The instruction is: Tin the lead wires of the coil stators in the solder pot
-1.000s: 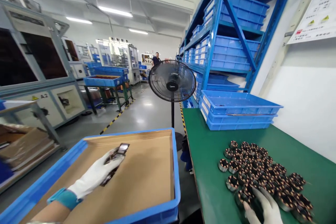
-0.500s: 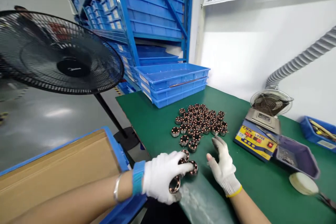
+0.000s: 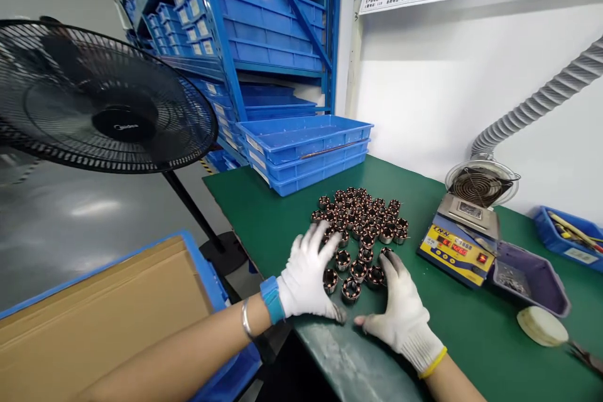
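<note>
A group of small motor stators (image 3: 372, 226), ring-shaped with copper windings, stands on the green tabletop (image 3: 396, 176). My left hand (image 3: 306, 279), in a white glove, is at the group's near left side with its fingers spread; some stators are partly hidden behind it. My right hand (image 3: 400, 308), also gloved, is at the near right side with fingers apart and curved around the edge of the group. Its fingertips are next to a stator (image 3: 375, 284). Between the two hands stands another stator (image 3: 351, 299). Neither hand grips one.
Stacked blue trays (image 3: 306, 163) stand at the table's back left, before a blue shelf rack (image 3: 221, 44). To the right are a yellow-blue soldering unit (image 3: 455, 251), a purple bin (image 3: 541, 282) and a round pale pad (image 3: 541, 326). A black fan (image 3: 122, 122) and cardboard-lined crate (image 3: 108, 301) are on the left.
My left hand has let go of several stators, which now stand with the group, and its fingers have spread. It has moved up the table. My right hand has come closer to the stators.
</note>
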Demonstrator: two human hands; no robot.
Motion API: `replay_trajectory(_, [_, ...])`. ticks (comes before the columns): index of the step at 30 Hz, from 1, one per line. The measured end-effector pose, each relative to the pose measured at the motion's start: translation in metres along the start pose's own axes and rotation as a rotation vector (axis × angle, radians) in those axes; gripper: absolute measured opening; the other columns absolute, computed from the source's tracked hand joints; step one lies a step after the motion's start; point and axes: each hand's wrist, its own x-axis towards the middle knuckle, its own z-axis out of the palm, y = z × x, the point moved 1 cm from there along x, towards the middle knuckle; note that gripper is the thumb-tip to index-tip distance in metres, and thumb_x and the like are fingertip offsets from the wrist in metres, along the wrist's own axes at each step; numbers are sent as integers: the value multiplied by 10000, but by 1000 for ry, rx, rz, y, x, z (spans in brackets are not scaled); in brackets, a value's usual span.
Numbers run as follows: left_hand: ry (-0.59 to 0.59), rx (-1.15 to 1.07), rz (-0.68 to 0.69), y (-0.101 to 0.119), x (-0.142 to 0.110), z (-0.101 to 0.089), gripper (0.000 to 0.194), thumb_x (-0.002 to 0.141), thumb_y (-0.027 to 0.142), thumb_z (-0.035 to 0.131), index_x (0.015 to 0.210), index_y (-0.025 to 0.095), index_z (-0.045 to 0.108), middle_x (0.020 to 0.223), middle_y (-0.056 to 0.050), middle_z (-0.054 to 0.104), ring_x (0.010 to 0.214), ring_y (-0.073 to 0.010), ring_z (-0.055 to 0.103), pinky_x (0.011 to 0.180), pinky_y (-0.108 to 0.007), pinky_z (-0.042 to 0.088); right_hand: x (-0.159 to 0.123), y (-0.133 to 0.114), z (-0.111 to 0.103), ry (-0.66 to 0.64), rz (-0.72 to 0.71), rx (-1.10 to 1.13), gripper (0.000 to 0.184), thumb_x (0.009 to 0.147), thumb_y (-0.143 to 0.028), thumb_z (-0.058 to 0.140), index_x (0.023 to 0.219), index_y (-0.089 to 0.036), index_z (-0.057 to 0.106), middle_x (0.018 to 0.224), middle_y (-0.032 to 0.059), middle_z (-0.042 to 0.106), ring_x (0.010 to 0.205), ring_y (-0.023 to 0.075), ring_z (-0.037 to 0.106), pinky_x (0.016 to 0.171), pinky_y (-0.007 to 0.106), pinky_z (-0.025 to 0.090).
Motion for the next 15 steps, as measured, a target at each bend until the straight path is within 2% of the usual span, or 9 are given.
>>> replay_trajectory(2, [-56,-22,-173,-11,0,7,1592,223,908,628,1526,165,97,1572,-248,27,1369,-555,167,1053,-677,233,1,-7,5,5,21,-92,1215,396,-468,866,1446,-183,324,1513,151,251,1366,382,286,1113,509,331])
replay_trajectory(4, [-121,-59,-227,-20,9,19,1602,208,900,641,1522,152,114,1561,-264,67,1342,-553,237,1047,-662,260,8,-12,11,33,43,-142,1205,415,-492,854,1445,-166,322,1499,177,253,1366,393,276,1115,518,318])
replay_trajectory(7, [-82,-121,-204,-29,30,34,1549,226,854,693,1503,140,183,1539,-258,152,1317,-503,317,1083,-601,271,26,-13,21,24,42,-176,1129,503,-494,811,1450,-147,304,1474,191,286,1362,383,289,1093,498,358])
replay_trajectory(11, [28,-190,-199,-29,52,39,1455,265,820,722,1470,148,258,1509,-242,235,1267,-469,390,1086,-583,292,48,1,27,29,-69,-198,986,658,-506,697,1444,-81,282,1440,226,330,1347,377,333,1078,486,381])
replay_trajectory(13, [50,-208,-194,-30,57,39,1420,290,811,722,1467,162,264,1504,-238,249,1256,-472,402,1070,-591,312,59,13,31,87,-152,-204,961,687,-551,641,1435,-62,289,1402,254,367,1327,410,358,1049,529,398])
replay_trajectory(15, [37,-231,-179,-36,60,44,1366,330,789,728,1471,209,251,1516,-213,247,1261,-473,400,1053,-615,321,72,25,37,194,-203,-179,971,673,-586,615,1446,-95,293,1342,257,426,1276,452,411,980,595,433])
